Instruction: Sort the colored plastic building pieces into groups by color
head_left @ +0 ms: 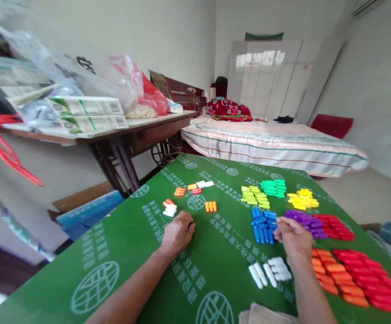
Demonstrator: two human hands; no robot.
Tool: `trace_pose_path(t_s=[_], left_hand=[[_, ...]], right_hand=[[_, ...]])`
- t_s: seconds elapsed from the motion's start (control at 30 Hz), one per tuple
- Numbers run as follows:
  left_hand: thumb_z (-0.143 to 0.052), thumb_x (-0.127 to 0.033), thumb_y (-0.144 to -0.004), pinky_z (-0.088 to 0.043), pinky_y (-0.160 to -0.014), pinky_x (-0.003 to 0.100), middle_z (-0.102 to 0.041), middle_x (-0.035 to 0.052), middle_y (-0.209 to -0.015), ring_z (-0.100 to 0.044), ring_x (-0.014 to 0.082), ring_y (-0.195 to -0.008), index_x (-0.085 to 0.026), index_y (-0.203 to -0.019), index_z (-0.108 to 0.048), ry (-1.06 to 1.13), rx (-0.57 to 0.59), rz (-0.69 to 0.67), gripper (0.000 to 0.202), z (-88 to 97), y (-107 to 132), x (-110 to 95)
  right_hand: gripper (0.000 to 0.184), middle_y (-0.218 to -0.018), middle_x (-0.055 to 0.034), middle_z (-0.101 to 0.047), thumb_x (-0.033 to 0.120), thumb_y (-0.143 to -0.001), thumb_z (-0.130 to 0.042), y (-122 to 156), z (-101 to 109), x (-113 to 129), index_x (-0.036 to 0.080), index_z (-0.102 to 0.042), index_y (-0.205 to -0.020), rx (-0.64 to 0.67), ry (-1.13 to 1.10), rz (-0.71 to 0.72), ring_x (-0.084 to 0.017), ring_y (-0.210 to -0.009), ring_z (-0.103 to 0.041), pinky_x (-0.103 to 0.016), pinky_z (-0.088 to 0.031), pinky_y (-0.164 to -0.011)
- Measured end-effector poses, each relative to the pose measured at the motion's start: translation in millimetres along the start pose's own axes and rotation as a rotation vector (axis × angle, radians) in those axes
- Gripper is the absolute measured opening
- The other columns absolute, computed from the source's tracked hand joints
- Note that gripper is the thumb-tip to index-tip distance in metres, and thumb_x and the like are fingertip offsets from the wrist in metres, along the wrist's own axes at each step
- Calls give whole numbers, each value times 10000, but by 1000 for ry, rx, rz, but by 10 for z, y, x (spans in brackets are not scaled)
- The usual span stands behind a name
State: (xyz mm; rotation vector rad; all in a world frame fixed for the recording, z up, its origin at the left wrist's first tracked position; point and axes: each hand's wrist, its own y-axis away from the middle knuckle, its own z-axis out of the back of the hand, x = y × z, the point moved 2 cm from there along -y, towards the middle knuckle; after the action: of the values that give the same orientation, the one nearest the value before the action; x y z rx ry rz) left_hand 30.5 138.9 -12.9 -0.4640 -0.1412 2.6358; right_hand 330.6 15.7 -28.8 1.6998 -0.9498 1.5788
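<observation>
My left hand (179,231) rests on the green table (121,238) with its fingers curled closed; what is inside, if anything, is hidden. Just beyond it lie small white peg-like pieces (170,210), with orange pieces (211,206) to their right. My right hand (294,236) is pinched at the right edge of a block of blue pieces (262,227). Whether a piece sits between its fingertips I cannot make out. Purple pieces (305,222) lie behind that hand, and white pieces (258,275) lie in front of it to the left.
Yellow-green (255,197), green (273,188), yellow (303,199) and red pieces (374,279) lie grouped at the right. A cloth (266,315) is at the near edge. Left stands a sewing-machine table (155,130) with boxes and bags; a bed (266,139) is behind.
</observation>
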Motion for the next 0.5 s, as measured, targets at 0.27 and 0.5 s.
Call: trace_pose_path(t_s=[0.27,0.5], left_hand=[[-445,-231,-839,-451,-725,236,-584,35,-946,-572,138,-844,-202,-820,-556,-9,25,5,116,4,47,-15],[-454,-224,-834,-450,-741,234,-587,32,-954,-572,135,-853,-206,-815,-555,-16,25,10,104,12,70,-32]], right_hand=[[286,-461,30,-578,508,-597,-741,-22,26,-104,282,-650,-747,0,60,-9,-190,-394,-508,-362,-475,-396],[239,-479,38,-575,489,-633,-706,-19,46,-134,291,-650,-755,19,107,40,-201,-416,-514,-376,-474,-401]])
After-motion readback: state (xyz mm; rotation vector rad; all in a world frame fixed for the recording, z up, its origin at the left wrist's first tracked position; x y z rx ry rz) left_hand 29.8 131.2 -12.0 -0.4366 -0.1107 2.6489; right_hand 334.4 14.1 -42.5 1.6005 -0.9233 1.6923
